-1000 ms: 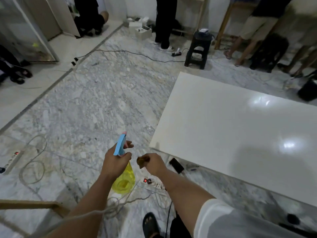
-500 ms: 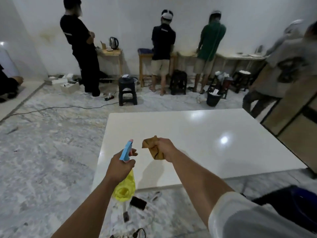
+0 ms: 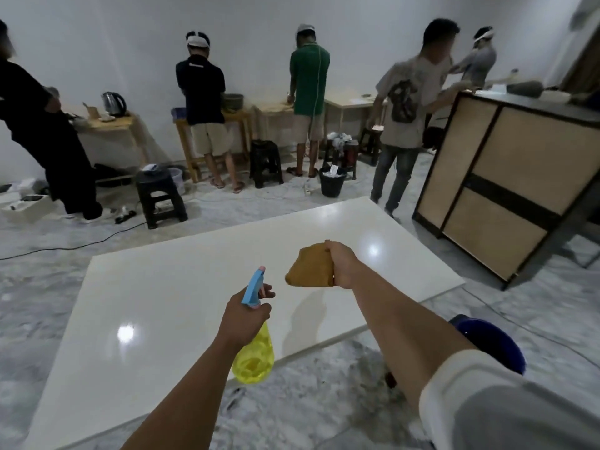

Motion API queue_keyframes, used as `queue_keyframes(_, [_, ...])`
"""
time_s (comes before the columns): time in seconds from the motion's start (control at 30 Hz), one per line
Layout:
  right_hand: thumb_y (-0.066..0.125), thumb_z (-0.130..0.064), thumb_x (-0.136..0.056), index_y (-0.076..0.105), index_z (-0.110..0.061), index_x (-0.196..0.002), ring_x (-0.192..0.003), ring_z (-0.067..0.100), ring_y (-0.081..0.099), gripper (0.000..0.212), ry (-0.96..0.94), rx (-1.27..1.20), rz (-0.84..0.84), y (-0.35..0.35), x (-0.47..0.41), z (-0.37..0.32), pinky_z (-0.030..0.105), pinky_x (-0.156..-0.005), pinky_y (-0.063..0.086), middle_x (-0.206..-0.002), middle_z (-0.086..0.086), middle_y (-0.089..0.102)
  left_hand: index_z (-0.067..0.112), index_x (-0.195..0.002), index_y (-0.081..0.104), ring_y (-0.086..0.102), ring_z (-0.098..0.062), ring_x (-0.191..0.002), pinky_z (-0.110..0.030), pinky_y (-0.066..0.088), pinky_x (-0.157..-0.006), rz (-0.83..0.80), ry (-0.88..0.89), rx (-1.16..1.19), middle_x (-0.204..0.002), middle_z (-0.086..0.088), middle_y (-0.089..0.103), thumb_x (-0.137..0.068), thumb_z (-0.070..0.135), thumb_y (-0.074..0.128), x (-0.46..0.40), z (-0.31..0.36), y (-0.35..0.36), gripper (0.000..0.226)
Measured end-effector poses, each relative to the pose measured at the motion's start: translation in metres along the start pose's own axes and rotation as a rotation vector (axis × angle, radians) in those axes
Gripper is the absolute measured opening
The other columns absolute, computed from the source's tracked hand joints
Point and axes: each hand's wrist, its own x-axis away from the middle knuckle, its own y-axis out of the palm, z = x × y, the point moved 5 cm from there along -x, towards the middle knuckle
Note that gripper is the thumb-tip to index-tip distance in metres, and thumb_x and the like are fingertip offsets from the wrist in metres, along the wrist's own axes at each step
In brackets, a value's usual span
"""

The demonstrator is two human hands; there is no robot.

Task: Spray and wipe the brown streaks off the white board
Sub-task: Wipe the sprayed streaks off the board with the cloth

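Observation:
A large glossy white board [image 3: 168,306] lies flat on the marble floor in front of me. No brown streaks show on its surface from here. My left hand [image 3: 243,316] grips a spray bottle [image 3: 255,352] with a yellow body and a blue trigger head, held over the board's near edge with the nozzle pointing away from me. My right hand [image 3: 342,264] is closed on a folded brown cloth [image 3: 311,267], held in the air above the middle of the board.
A tall wood-and-black cabinet [image 3: 506,186] stands right of the board. A dark blue bucket [image 3: 490,342] sits by my right arm. Black stools [image 3: 160,199], a black bin [image 3: 331,181] and several people at wooden tables stand beyond the far edge. A cable [image 3: 65,245] crosses the floor at left.
My view has swung from the floor up and right onto the board and the room. Both hands have come over the board, and the cloth now hangs unfolded wider from my right hand.

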Motion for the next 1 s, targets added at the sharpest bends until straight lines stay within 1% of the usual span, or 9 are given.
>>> queue_keyframes(0.13, [0.071,-0.033,-0.088,0.064,-0.014,-0.116,-0.104,0.031,0.069,0.035,-0.067,0.147,0.057,-0.087,-0.014,-0.018,0.048,-0.098,0.057,-0.114,0.009,0.069,0.021,-0.101,0.067,0.075,-0.017,-0.096,-0.031,0.062,-0.073,-0.045,0.016,0.014,-0.113,0.003,0.077,-0.086,-0.005,0.065,-0.010,0.025,0.088,0.030])
queue_keyframes(0.23, [0.077,-0.033,-0.061,0.058,-0.012,-0.137,-0.112,0.035,0.066,0.081,-0.098,0.208,0.116,-0.161,-0.057,-0.014,0.051,-0.101,0.055,-0.127,0.011,0.066,0.024,-0.105,0.069,0.075,-0.015,-0.102,-0.041,0.066,-0.080,-0.116,0.032,-0.006,-0.110,0.009,0.077,-0.082,-0.001,0.066,-0.018,0.039,0.141,0.034])
queue_keyframes(0.33, [0.072,-0.023,-0.077,0.053,-0.011,-0.143,-0.118,0.035,0.062,0.069,-0.093,0.227,0.190,-0.212,-0.056,-0.014,0.051,-0.104,0.052,-0.135,0.013,0.062,0.027,-0.111,0.069,0.075,-0.012,-0.104,-0.045,0.066,-0.081,-0.193,0.057,-0.023,-0.108,0.011,0.077,-0.081,0.000,0.066,-0.025,0.054,0.185,0.041])
queue_keyframes(0.4, [0.067,-0.016,-0.087,0.053,-0.009,-0.142,-0.120,0.034,0.061,0.057,-0.095,0.222,0.280,-0.228,-0.016,-0.024,0.049,-0.106,0.051,-0.135,0.013,0.061,0.018,-0.119,0.069,0.075,-0.013,-0.106,-0.046,0.066,-0.082,-0.234,0.077,-0.028,-0.109,0.011,0.076,-0.079,0.004,0.066,-0.029,0.064,0.212,0.043])
queue_keyframes(0.5, [0.056,-0.012,-0.094,0.057,-0.004,-0.134,-0.111,0.031,0.064,0.041,-0.038,0.220,0.381,-0.273,-0.008,-0.023,0.042,-0.104,0.052,-0.123,0.013,0.065,0.020,-0.106,0.068,0.075,-0.016,-0.105,-0.050,0.065,-0.083,-0.292,0.101,-0.033,-0.108,0.010,0.077,-0.078,0.005,0.066,-0.035,0.074,0.250,0.032])
queue_keyframes(0.57, [0.054,-0.013,-0.090,0.061,-0.002,-0.130,-0.103,0.029,0.067,0.042,-0.009,0.206,0.383,-0.284,-0.007,-0.020,0.038,-0.099,0.053,-0.114,0.011,0.067,0.028,-0.100,0.068,0.075,-0.012,-0.104,-0.049,0.066,-0.084,-0.298,0.111,-0.045,-0.107,0.011,0.077,-0.078,0.003,0.066,-0.038,0.078,0.259,0.033])
queue_keyframes(0.67, [0.055,-0.023,-0.095,0.062,-0.003,-0.129,-0.115,0.040,0.067,0.040,-0.040,0.212,0.407,-0.303,0.001,-0.027,0.046,-0.099,0.056,-0.121,0.022,0.067,0.028,-0.111,0.069,0.074,-0.008,-0.100,-0.043,0.065,-0.085,-0.343,0.154,-0.077,-0.108,0.014,0.077,-0.080,0.002,0.066,-0.045,0.088,0.288,0.040])
queue_keyframes(0.77, [0.055,-0.020,-0.093,0.058,-0.005,-0.127,-0.117,0.040,0.065,0.037,-0.021,0.207,0.423,-0.317,-0.001,-0.029,0.050,-0.102,0.054,-0.121,0.020,0.066,0.032,-0.106,0.067,0.072,-0.010,-0.101,-0.038,0.062,-0.086,-0.372,0.178,-0.100,-0.110,0.014,0.077,-0.082,0.001,0.066,-0.051,0.093,0.310,0.039])
queue_keyframes(1.0, [0.058,-0.019,-0.087,0.048,-0.008,-0.139,-0.115,0.037,0.060,0.055,0.033,0.139,0.427,-0.352,-0.052,-0.026,0.055,-0.103,0.052,-0.132,0.017,0.057,0.033,-0.105,0.065,0.069,-0.014,-0.097,-0.037,0.057,-0.087,-0.409,0.178,-0.135,-0.111,0.012,0.075,-0.083,0.002,0.065,-0.092,0.086,0.351,0.038])
